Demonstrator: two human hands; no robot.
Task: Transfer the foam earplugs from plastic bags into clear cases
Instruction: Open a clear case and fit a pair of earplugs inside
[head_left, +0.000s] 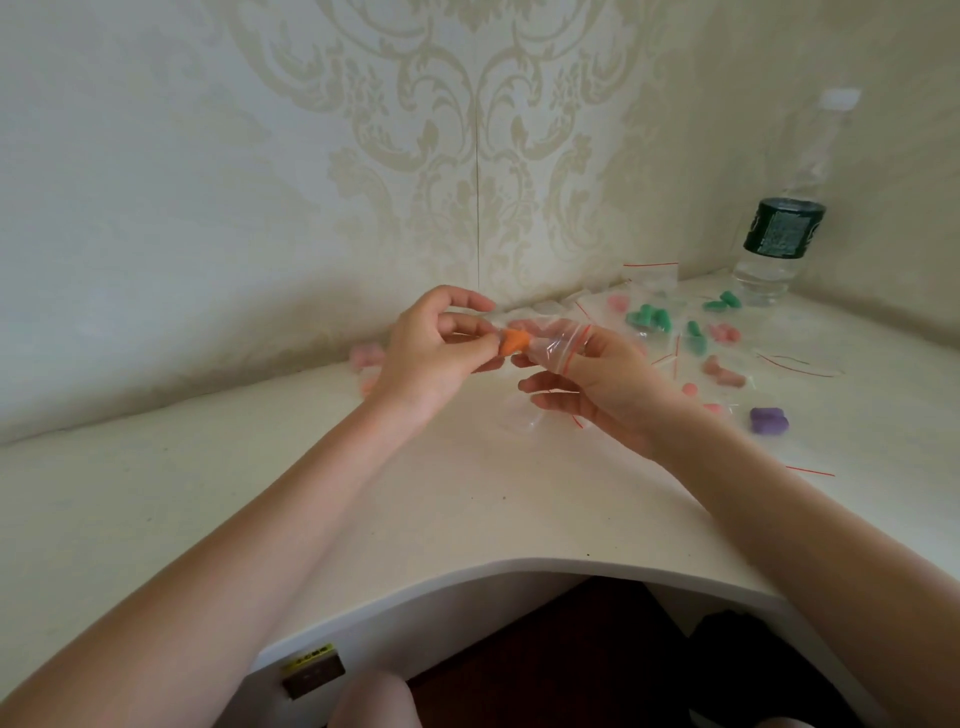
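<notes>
My left hand (434, 349) pinches orange foam earplugs (514, 342) at the mouth of a small clear zip bag (558, 344) with a red seal line. My right hand (597, 387) holds that bag above the white table (467, 493). Under my right hand lies a clear piece (519, 415), case or bag I cannot tell. More bagged earplugs lie to the right: green ones (649, 318), pink ones (724, 332) and purple ones (769, 420). Pink earplugs (366, 356) sit behind my left hand.
A clear water bottle (779, 228) with a dark green label stands at the back right corner. Patterned wallpaper walls close the table on the far side and right. The table's curved front edge (519, 564) runs below my forearms.
</notes>
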